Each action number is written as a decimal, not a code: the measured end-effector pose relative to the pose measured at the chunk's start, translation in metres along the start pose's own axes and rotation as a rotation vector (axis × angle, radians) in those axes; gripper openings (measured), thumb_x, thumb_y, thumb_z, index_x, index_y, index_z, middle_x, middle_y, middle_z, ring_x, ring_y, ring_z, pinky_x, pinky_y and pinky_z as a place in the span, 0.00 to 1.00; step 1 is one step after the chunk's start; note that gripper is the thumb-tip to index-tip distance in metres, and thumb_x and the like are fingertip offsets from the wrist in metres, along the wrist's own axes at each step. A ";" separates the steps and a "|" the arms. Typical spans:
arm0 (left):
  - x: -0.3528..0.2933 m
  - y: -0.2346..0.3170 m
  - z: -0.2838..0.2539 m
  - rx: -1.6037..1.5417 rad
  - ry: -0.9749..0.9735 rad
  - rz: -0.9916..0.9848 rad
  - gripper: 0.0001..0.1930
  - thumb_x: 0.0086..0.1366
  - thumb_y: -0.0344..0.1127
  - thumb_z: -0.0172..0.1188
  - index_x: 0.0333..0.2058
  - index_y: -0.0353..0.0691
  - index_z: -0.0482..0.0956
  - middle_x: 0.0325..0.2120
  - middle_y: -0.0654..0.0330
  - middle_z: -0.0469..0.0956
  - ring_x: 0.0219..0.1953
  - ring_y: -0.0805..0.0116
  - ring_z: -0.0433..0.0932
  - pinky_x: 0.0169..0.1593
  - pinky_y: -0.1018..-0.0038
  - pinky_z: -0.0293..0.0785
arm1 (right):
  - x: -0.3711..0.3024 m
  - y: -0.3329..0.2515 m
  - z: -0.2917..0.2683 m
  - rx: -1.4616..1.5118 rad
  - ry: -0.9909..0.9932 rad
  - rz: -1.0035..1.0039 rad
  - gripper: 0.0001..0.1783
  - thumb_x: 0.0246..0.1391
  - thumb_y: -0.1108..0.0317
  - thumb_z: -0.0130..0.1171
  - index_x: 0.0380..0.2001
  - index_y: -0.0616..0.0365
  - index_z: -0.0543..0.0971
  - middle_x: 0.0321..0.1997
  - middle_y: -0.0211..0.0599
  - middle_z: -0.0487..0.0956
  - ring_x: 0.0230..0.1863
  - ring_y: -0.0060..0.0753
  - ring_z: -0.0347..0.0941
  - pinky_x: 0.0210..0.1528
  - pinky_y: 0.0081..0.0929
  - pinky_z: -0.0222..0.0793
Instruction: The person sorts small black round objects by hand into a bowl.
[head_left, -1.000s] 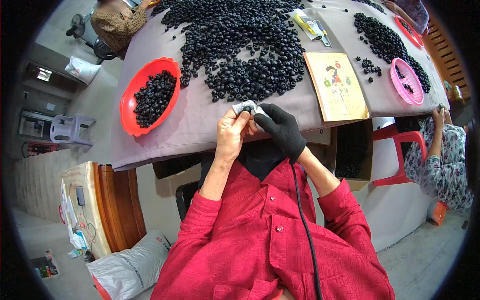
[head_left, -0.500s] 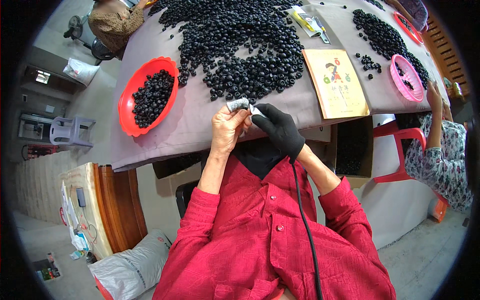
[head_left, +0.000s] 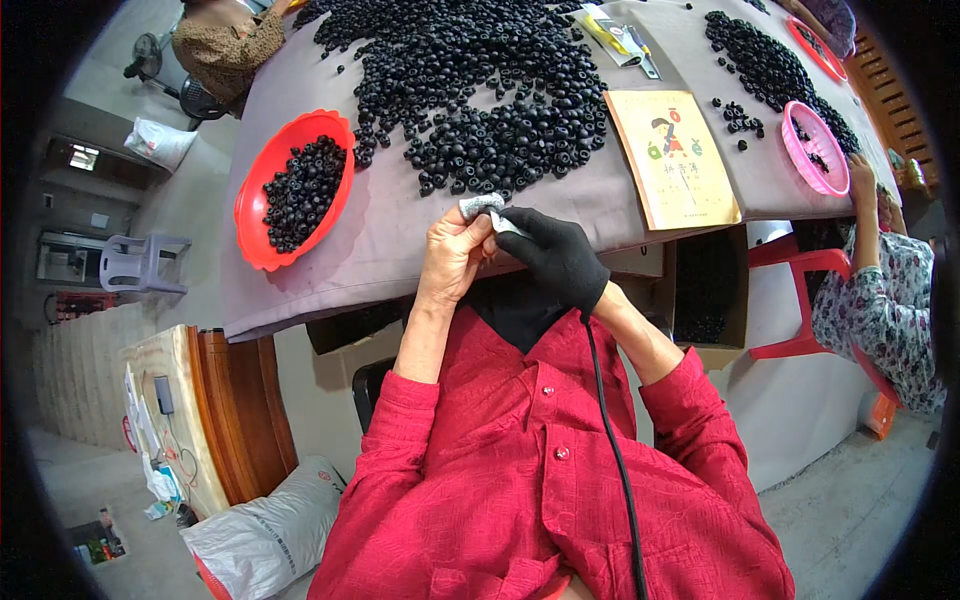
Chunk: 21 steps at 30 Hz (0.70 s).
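My left hand [head_left: 453, 255] is bare except for a grey-white cover on one fingertip. Its thumb and fingers pinch what looks like a small black round piece, mostly hidden. Against it, my right hand [head_left: 560, 262], in a black glove, is closed, with a white strip or wrap [head_left: 510, 226] at its thumb tip; anything else it grips is hidden. Both hands meet over the table's front edge. Just beyond them lies a wide heap of small black round pieces [head_left: 500, 145], many with pale ring-like ends. To the left, a red plastic basket [head_left: 252, 215] holds more of them.
A yellow booklet [head_left: 655, 195] and a packaged tool [head_left: 622, 45] lie right of the heap. Farther right are another black heap [head_left: 765, 70], a pink basket [head_left: 833, 180] and a seated person [head_left: 880, 310]. A black cable [head_left: 612, 430] hangs from my right wrist. Cardboard boxes stand beneath the table.
My joined hands have shifted only slightly, fingers still together. The person at the right has lowered a hand to the table beside the pink basket.
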<state>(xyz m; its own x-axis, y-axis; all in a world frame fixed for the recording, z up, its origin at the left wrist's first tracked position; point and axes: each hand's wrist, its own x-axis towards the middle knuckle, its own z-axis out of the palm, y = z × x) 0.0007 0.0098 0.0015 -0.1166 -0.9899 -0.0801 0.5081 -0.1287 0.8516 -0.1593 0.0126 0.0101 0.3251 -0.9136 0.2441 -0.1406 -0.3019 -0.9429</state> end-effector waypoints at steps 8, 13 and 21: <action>-0.001 -0.001 -0.004 -0.053 -0.040 -0.026 0.08 0.60 0.31 0.55 0.38 0.37 0.75 0.22 0.67 0.74 0.20 0.82 0.68 0.24 0.86 0.64 | 0.001 -0.002 -0.001 -0.013 -0.020 0.026 0.18 0.52 0.60 0.54 0.45 0.56 0.74 0.34 0.47 0.78 0.36 0.42 0.76 0.36 0.30 0.70; 0.000 -0.003 -0.004 -0.080 -0.050 -0.043 0.08 0.60 0.31 0.56 0.38 0.37 0.75 0.22 0.68 0.73 0.20 0.81 0.67 0.25 0.85 0.63 | 0.001 0.001 -0.001 -0.006 -0.024 0.029 0.18 0.52 0.60 0.54 0.45 0.57 0.74 0.35 0.48 0.78 0.36 0.44 0.76 0.37 0.31 0.70; -0.002 -0.001 -0.004 -0.045 -0.052 -0.029 0.08 0.61 0.31 0.54 0.37 0.36 0.76 0.20 0.68 0.72 0.19 0.82 0.65 0.24 0.85 0.61 | 0.002 -0.007 -0.004 0.028 -0.081 0.056 0.20 0.54 0.57 0.51 0.45 0.59 0.73 0.36 0.50 0.77 0.40 0.45 0.75 0.40 0.31 0.69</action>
<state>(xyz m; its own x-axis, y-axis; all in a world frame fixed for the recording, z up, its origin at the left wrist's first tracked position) 0.0035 0.0116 -0.0014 -0.1758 -0.9814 -0.0766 0.5413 -0.1614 0.8252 -0.1615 0.0120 0.0179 0.3919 -0.9037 0.1725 -0.1348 -0.2419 -0.9609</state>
